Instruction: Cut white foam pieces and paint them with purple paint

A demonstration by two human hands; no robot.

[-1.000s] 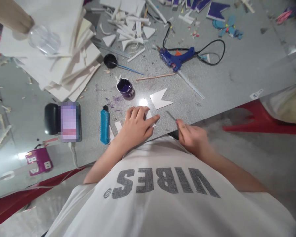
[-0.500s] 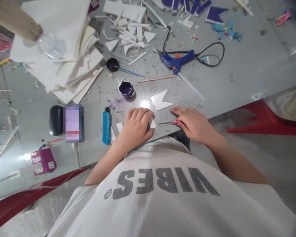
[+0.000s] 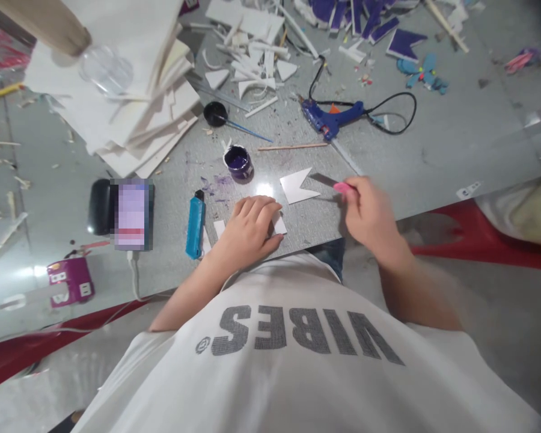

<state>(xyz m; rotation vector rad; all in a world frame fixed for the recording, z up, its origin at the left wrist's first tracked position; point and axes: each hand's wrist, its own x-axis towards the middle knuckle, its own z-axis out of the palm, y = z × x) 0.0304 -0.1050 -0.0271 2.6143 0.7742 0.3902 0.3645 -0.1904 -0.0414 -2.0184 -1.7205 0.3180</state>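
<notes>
Left hand (image 3: pixel 252 225) flat, fingers close together, over white piece (image 3: pixel 279 225) on surface (image 3: pixel 437 153). Right hand (image 3: pixel 369 210) grips pink-handled blade (image 3: pixel 342 187), tip near notched white cutout (image 3: pixel 295 186).

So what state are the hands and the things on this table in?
Left hand, spread over a white piece
Right hand, closed on the pink-handled blade
Paint pot, open, purple paint inside
Notched white piece, lying flat, white on top
Glue gun, lying down, unheld
Phone, screen lit, cable plugged in
Notched purple piece, lying flat
</notes>
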